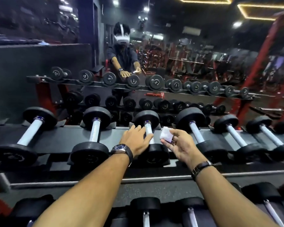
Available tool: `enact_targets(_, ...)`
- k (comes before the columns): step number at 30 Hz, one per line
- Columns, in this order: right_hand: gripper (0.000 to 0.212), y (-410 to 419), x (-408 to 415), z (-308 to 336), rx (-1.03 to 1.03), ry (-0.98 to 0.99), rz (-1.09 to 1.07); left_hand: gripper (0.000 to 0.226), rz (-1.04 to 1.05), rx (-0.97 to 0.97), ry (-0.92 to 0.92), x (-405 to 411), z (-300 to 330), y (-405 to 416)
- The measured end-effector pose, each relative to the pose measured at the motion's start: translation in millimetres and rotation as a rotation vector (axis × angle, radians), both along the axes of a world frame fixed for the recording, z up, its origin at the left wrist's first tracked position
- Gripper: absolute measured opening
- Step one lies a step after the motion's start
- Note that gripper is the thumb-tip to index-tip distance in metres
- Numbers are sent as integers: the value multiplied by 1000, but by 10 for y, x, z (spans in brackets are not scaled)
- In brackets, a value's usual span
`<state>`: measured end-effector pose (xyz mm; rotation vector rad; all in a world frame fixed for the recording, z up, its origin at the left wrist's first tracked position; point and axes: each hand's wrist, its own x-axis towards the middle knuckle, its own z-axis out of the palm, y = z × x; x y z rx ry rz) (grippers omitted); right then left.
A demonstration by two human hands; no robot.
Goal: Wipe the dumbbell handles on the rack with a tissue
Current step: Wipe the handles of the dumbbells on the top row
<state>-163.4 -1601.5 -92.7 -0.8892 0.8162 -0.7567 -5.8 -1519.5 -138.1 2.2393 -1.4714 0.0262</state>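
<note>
Both forearms come in from the bottom edge, over the lower tier of dumbbells (146,208). Wristwatch (121,149) on the left wrist, dark strap (201,167) on the right.

Left hand (135,140): fingers straight and spread, palm down, resting on the handle (149,130) of the centre dumbbell on the top shelf of the rack (64,140). Holds nothing. Fingertips lie across the near half of the handle; far half is exposed.

Handle's long axis runs front to back, away from the camera, one black head at each end. Neighbouring dumbbells lie parallel.

Right hand (179,146): pinches a folded white tissue (166,132) between thumb and curled fingers. Tissue sits at the fingertips, just right of the handle, apparently not touching it.

Mirror (203,63) behind the rack shows the same pose.
</note>
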Motion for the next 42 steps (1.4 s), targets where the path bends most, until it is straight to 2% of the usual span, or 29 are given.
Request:
enact_targets(5,6,-84,-295,13,-196,34,61,53,-48,-22,-47,-259,115,-58)
enact_targets(12,18,-571,-797,58,-441,206,9,65,-66,-14,-113,-697,231,-430)
enact_targets(15,19,-880,-1039,94,-527,260,20,62,-44,-9,-119,-981,283,-660)
enact_targets(20,14,-1511,-1378,28,-600,284,98,60,24,7,-44,-1343,234,-1129)
enact_targets(26,9,-2293,-1615,-65,-733,403,185,58,160,73,45,-1653,-20,-1537)
enact_targets(31,16,-2442,-1475,-162,-881,501,231,65,247,100,152,-1576,-124,-1582)
enact_targets(35,11,-2440,-1319,-251,-1071,551,243,60,231,139,105,-1440,-120,-1656)
enact_targets(42,28,-2535,-1204,-304,-1409,607,207,52,152,202,10,-1147,-323,-1978)
